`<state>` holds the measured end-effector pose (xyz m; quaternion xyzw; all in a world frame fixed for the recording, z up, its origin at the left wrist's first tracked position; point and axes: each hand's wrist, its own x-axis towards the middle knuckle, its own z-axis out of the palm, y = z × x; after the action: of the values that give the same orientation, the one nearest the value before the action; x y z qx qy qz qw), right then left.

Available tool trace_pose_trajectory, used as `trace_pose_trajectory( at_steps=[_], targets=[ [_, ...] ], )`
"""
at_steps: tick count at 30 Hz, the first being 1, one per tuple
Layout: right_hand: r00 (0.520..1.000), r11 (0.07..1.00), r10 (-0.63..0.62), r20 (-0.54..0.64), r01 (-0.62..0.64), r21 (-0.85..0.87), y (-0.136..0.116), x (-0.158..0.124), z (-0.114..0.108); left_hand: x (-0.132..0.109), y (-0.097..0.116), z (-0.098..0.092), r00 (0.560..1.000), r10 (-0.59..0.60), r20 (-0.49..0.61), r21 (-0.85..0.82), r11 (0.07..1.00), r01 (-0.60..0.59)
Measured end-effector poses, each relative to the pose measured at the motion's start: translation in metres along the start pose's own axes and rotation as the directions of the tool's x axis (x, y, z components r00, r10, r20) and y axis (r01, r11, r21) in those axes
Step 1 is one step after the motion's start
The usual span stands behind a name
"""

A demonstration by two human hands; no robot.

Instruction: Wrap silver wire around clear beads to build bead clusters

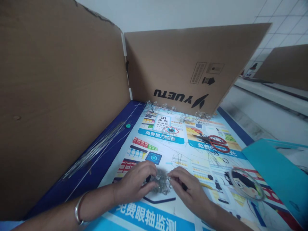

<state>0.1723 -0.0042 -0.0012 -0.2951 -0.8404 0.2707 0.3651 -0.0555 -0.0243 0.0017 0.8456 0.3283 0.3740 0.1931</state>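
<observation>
My left hand (136, 181) and my right hand (187, 186) meet over a small cluster of clear beads on thin wire (160, 183) that lies on a printed poster (168, 150). Both hands have their fingers curled in a pinch on that cluster. A silver bangle (78, 210) sits on my left wrist. The cluster's exact shape is blurred.
A bundle of thin silver wires (96, 146) lies along the left cardboard wall (60, 96). Red-handled scissors (215, 142) lie at the right, more clear beaded pieces (166, 107) at the back wall. A clear round lid (245, 183) and a teal sheet (276, 173) are at the right.
</observation>
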Motion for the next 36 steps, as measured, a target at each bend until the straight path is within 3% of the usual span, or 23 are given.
trace_pose_trajectory(
  at_steps=[16,36],
  targets=[
    [0.998,0.998,0.059,0.026,-0.059,-0.005,0.004,-0.003,0.003,0.008,0.01,-0.004,0.992,-0.125,-0.008,-0.182,0.976,0.121],
    [0.998,0.995,-0.066,0.0,0.066,-0.073,-0.022,0.027,0.002,0.011,0.006,-0.003,0.99,-0.14,-0.031,-0.198,0.971,0.132]
  ],
)
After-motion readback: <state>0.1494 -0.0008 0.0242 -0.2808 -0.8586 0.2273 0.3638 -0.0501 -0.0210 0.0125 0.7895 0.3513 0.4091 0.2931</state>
